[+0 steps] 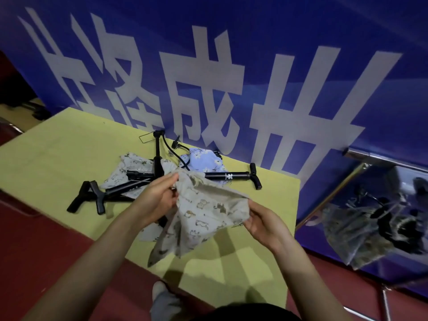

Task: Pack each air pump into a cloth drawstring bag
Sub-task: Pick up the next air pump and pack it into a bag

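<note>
Beige cotton cloth with small animal prints forms the drawstring bag [203, 212], held above the yellow-green desk [58, 158]. The left hand [155, 200] pinches one side of the bag mouth; the right hand [264, 224] pinches the opposite side, so both hands grip the bag. No pump is inside it as far as can be seen.

Black tubular air pumps with T-handles lie beyond the bag: one [234, 176] just behind it, others [111, 193] crossed to its left over a second printed bag [129, 165]. A light blue floral bag [206, 159] lies farther back.

Risk: the mouth appears only partly spread; a T-handle or hose may snag on the drawstring hem during insertion.

Behind the desk stands a blue banner [231, 66] with large white characters. Red floor [34, 239] surrounds the desk.
</note>
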`<state>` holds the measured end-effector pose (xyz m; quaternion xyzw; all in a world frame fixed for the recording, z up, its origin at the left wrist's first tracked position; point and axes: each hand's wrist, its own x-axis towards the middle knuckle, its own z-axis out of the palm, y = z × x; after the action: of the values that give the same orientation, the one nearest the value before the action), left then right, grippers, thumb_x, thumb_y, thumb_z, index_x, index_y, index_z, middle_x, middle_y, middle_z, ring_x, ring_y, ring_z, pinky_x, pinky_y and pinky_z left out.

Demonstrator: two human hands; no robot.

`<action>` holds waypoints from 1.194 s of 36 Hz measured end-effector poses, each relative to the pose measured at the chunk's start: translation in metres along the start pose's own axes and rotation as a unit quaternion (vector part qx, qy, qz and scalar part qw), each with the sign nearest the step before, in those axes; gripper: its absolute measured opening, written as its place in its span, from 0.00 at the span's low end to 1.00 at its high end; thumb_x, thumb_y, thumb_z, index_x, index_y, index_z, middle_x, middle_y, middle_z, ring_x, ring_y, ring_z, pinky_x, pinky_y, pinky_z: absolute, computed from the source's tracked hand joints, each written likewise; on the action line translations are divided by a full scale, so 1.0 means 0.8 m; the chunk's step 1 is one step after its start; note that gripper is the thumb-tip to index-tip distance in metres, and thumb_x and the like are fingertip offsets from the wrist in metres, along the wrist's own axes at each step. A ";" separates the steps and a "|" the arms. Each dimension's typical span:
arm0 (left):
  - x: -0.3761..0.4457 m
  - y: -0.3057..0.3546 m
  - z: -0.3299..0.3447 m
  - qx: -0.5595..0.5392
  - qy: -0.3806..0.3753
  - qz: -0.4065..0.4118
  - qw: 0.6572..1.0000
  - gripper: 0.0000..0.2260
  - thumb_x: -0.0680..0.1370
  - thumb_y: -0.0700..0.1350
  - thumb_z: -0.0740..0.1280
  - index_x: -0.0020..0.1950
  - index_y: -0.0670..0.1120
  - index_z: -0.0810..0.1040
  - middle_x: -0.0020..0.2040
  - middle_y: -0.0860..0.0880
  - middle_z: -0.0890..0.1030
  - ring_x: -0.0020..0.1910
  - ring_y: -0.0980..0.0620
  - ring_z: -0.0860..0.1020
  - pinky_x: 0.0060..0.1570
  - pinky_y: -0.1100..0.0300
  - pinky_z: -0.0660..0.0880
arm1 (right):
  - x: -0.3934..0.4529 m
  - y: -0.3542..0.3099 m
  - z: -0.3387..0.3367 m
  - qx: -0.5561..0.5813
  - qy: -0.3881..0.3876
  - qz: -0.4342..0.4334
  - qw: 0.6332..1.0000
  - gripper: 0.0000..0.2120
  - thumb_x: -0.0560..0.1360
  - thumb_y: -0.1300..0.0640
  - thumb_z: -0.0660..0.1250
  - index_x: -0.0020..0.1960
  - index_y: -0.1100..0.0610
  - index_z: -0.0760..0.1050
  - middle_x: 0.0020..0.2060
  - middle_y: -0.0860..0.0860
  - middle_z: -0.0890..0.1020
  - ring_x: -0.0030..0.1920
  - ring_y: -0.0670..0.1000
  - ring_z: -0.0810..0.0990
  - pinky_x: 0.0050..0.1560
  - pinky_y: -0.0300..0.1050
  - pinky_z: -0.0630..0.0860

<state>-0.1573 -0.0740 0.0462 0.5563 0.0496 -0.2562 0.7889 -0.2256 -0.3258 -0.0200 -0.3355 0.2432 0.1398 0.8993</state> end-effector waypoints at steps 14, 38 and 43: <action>0.028 -0.018 0.007 -0.321 0.038 -0.062 0.944 0.38 0.55 0.32 0.79 0.64 0.31 0.72 0.61 0.33 0.78 0.61 0.39 0.76 0.54 0.44 0.78 | 0.004 -0.008 0.020 0.181 -0.091 0.115 0.973 0.18 0.71 0.55 0.67 0.57 0.66 0.80 0.50 0.61 0.84 0.44 0.60 0.85 0.36 0.49 0.83; 0.069 -0.057 -0.002 0.180 0.003 -0.158 0.971 0.16 0.82 0.46 0.57 0.59 0.40 0.80 0.53 0.40 0.83 0.53 0.43 0.82 0.47 0.55 0.77 | 0.112 0.024 -0.127 -0.730 0.155 -0.065 0.662 0.10 0.77 0.56 0.62 0.57 0.55 0.76 0.52 0.54 0.82 0.50 0.56 0.80 0.48 0.44 0.73; 0.087 -0.090 -0.010 0.237 0.058 -0.179 0.953 0.11 0.80 0.42 0.62 0.47 0.38 0.82 0.45 0.38 0.83 0.43 0.45 0.81 0.44 0.56 0.74 | 0.133 0.040 -0.127 -0.806 0.090 -0.060 0.582 0.16 0.76 0.55 0.62 0.63 0.55 0.71 0.56 0.55 0.78 0.54 0.57 0.78 0.48 0.44 0.71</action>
<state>-0.1285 -0.1088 -0.0436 0.7229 0.1325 -0.3650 0.5714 -0.1840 -0.3613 -0.1601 -0.9471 0.0897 0.1931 0.2400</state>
